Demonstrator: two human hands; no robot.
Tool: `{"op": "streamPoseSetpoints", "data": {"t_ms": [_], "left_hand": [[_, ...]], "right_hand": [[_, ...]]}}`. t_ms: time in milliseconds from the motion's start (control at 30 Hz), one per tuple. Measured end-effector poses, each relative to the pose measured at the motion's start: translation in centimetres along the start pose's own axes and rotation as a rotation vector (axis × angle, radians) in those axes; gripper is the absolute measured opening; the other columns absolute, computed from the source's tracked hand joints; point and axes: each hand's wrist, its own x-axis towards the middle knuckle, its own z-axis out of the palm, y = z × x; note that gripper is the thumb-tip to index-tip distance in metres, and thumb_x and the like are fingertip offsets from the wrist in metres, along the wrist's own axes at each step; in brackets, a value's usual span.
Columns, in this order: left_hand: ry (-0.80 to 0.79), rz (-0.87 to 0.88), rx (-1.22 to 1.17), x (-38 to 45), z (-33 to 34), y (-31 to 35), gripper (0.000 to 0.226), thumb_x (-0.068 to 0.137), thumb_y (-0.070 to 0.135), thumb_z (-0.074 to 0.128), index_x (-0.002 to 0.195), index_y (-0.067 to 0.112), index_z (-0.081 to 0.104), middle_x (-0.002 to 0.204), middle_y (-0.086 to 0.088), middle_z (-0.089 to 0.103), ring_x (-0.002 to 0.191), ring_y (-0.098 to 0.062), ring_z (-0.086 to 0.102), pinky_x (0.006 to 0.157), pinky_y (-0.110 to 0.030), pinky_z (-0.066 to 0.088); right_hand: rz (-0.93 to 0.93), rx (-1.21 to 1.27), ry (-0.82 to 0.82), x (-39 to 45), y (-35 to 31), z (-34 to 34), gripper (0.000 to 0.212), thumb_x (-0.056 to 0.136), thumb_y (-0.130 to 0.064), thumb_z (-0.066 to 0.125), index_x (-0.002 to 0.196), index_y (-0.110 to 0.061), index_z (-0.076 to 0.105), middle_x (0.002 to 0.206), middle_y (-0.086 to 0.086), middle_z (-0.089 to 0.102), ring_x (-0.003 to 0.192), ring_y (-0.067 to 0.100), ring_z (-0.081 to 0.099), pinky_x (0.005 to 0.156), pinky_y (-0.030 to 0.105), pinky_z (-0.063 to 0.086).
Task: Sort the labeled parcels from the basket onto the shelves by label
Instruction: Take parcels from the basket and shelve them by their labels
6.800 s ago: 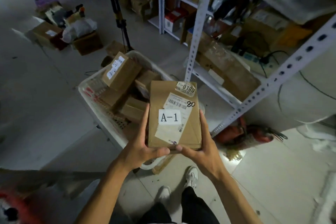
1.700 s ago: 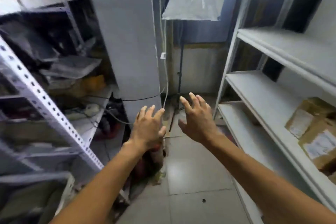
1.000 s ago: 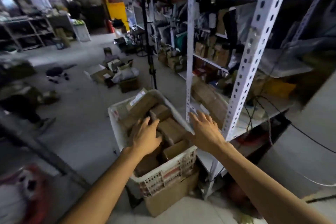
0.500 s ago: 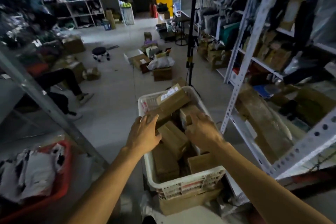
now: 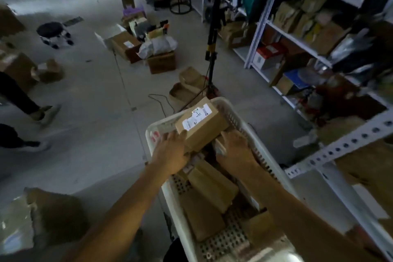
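Hands reaching into the white perforated plastic basket (image 5: 244, 125), head view. My left hand (image 5: 172, 153) has come down from its hover of half a second ago and now rests against the near left corner of the brown cardboard parcel with a white printed label (image 5: 202, 126), which lies tilted at the far end of the basket, on top of the other brown cardboard parcels (image 5: 210, 185). The fingers lie fairly straight along the box; I cannot see them curl round it. My right hand (image 5: 235, 148) has dropped beside the same parcel, on its near right; its fingertips are hidden below the box, so I cannot tell whether they grip anything. The label carries a handwritten mark, seen upside down from here; it looks like "A-2", though the blur leaves this uncertain.

The A-1 parcel I held some seconds ago is gone from my hands, and they were empty by the pale shelves on the turn back. I judge that parcel shelved and the next pick begun. Several parcels remain in the basket, so the sorting seems far from done. The white metal shelving (image 5: 297, 38) stands to the right, and a black tripod pole (image 5: 212, 34) rises beyond the basket.
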Motion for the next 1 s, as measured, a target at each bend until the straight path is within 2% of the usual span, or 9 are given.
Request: {"op": "streamPoseSetpoints", "data": {"t_ms": [167,300,500,633,733,800,867,933,1000], "left_hand": [[-0.114,-0.007,-0.082,7.2,1.9,-3.3,0.07,0.092,0.044,0.059,0.15,0.021,0.029,0.149,-0.009,0.043,0.137,-0.032,0.041,0.114,-0.054,0.033],[-0.098,-0.055,-0.258,9.6,4.1,-3.1,0.059,0.091,0.037,0.061,0.144,0.02,0.039,0.136,-0.009,0.052,0.119,-0.027,0.055,0.092,-0.038,0.049],[-0.104,-0.141,-0.471,10.8,7.3,0.0,0.034,0.096,0.042,0.049,0.119,0.017,0.056,0.096,0.005,0.059,0.076,-0.011,0.059,0.052,-0.02,0.042],[-0.16,-0.24,-0.843,11.9,9.3,1.9,0.04,0.094,0.042,0.055,0.129,0.022,0.056,0.118,0.006,0.064,0.083,0.003,0.059,0.053,-0.006,0.04],[-0.134,-0.333,-1.034,12.2,10.0,3.1,0.044,0.093,0.044,0.058,0.132,0.025,0.051,0.119,0.012,0.06,0.083,0.012,0.057,0.06,-0.001,0.043],[-0.136,-0.409,-1.108,11.7,10.3,3.7,0.05,0.091,0.048,0.059,0.135,0.027,0.046,0.122,0.012,0.058,0.099,0.006,0.058,0.077,-0.012,0.049],[-0.147,-0.462,-1.205,10.9,10.8,4.2,0.055,0.088,0.048,0.063,0.137,0.034,0.042,0.131,0.013,0.053,0.118,-0.005,0.054,0.098,-0.03,0.048],[-0.153,-0.503,-1.372,10.3,11.3,5.0,0.055,0.087,0.039,0.067,0.136,0.038,0.043,0.137,0.014,0.051,0.124,-0.008,0.053,0.105,-0.035,0.046],[-0.121,-0.59,-1.537,9.9,11.7,5.9,0.056,0.088,0.03,0.071,0.138,0.031,0.045,0.135,0.009,0.054,0.124,-0.012,0.055,0.102,-0.032,0.048]], "right_hand": [[0.06,0.014,0.156,6.8,-0.5,0.5,0.066,0.082,-0.036,0.073,0.135,-0.036,0.034,0.125,0.0,0.052,0.108,0.019,0.057,0.09,0.041,0.05],[0.051,0.003,0.066,13.7,0.1,-0.3,0.067,0.088,-0.036,0.065,0.147,-0.029,0.033,0.138,0.004,0.053,0.126,0.028,0.051,0.1,0.047,0.048],[-0.053,-0.036,-0.023,22.6,0.6,-0.6,0.071,0.088,-0.039,0.067,0.148,-0.016,0.037,0.149,0.009,0.044,0.132,0.03,0.045,0.105,0.04,0.04],[-0.146,-0.058,-0.185,27.5,0.9,0.1,0.084,0.089,-0.048,0.066,0.157,-0.022,0.025,0.161,0.003,0.032,0.143,0.025,0.036,0.111,0.039,0.033],[-0.149,-0.034,-0.265,29.1,1.4,1.0,0.08,0.087,-0.046,0.07,0.153,-0.027,0.03,0.155,0.003,0.041,0.133,0.025,0.048,0.106,0.042,0.043],[-0.116,0.094,-0.234,28.8,1.9,1.2,0.072,0.084,-0.042,0.075,0.146,-0.029,0.04,0.141,0.002,0.052,0.117,0.023,0.057,0.094,0.042,0.051],[-0.108,0.185,-0.2,28.2,2.4,1.4,0.066,0.08,-0.039,0.078,0.137,-0.028,0.047,0.125,-0.002,0.053,0.106,0.019,0.058,0.077,0.029,0.05],[-0.11,0.182,-0.196,27.4,2.5,1.4,0.063,0.078,-0.041,0.079,0.132,-0.026,0.05,0.119,-0.004,0.054,0.098,0.014,0.056,0.068,0.021,0.042],[-0.092,0.156,-0.207,26.3,2.9,1.8,0.062,0.078,-0.044,0.078,0.132,-0.024,0.053,0.124,0.0,0.056,0.098,0.014,0.054,0.073,0.024,0.042]]}}
